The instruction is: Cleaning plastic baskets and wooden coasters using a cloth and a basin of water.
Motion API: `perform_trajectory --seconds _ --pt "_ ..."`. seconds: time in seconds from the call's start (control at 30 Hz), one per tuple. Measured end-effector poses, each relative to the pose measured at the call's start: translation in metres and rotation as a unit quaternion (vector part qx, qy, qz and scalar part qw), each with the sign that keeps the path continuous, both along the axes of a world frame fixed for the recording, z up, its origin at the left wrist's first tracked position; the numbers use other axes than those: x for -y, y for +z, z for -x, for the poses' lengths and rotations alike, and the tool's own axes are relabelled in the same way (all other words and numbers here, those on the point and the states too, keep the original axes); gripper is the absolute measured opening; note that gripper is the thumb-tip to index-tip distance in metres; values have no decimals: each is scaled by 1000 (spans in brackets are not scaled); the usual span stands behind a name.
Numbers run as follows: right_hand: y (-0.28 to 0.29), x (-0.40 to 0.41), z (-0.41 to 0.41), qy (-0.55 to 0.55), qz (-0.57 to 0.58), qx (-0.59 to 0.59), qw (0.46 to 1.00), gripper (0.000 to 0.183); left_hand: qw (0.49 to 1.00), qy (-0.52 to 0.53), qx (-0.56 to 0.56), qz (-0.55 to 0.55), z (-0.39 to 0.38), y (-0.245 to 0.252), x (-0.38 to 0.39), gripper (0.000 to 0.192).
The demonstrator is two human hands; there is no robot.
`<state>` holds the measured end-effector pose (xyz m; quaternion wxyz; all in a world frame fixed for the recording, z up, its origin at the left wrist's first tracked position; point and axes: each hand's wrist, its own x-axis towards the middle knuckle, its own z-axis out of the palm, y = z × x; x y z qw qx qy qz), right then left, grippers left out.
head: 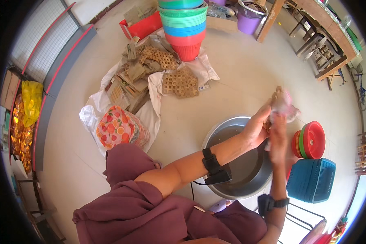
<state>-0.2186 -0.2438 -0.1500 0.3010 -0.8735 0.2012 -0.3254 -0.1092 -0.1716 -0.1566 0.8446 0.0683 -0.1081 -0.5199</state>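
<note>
Both my hands are raised over the right rim of a metal basin (244, 170) that holds murky water. My left hand (257, 125) and my right hand (278, 137) are close together around a wet, crumpled cloth (282, 105) in whitish and pink tones, which sticks out beyond the fingers. The right hand is blurred, and the fingers partly hide the cloth. Just right of the basin are stacked round plastic bowls (314, 140), red outermost, and below them a stack of teal plastic baskets (311, 180).
A tall stack of coloured plastic baskets (186, 27) stands at the top, beside a white sack (155, 91) with woven pieces (181, 82) and cardboard. A fruit-print container (119, 128) sits left. Purple bucket (250, 18) and wooden table (332, 24) are upper right; grey shelf (61, 55) left.
</note>
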Motion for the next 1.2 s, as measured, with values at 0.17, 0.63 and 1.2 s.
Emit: perform_trajectory --seconds 0.17,0.63,1.2 --pt "-5 -13 -2 134 78 -85 984 43 997 46 -65 -1 -21 -28 12 33" --pt "72 5 4 -23 -301 276 912 41 992 -108 21 70 -52 -5 -6 50" --pt "34 1 -29 110 -413 -117 896 32 892 -20 329 -310 -319 35 -226 53"
